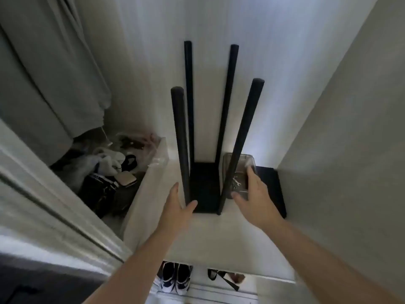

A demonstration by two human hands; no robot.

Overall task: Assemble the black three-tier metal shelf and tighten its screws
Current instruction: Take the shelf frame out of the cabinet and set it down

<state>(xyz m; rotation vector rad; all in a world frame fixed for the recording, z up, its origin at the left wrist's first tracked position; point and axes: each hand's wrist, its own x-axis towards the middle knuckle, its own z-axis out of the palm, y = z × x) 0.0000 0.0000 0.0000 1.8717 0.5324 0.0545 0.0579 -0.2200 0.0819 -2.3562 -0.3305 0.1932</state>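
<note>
Black round metal shelf posts (180, 141), four, stand upright from a black base panel (202, 187) on the pale surface. The left hand (178, 209) spreads open-fingered beside the near-left post; the right hand (254, 194) reaches open-fingered over a clear plastic tray (247, 161).

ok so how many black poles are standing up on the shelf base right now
4: back left pole, back right pole, front left pole by the left hand, front right pole. None look hidden.

Tray (248, 159) contents too blurred
</note>
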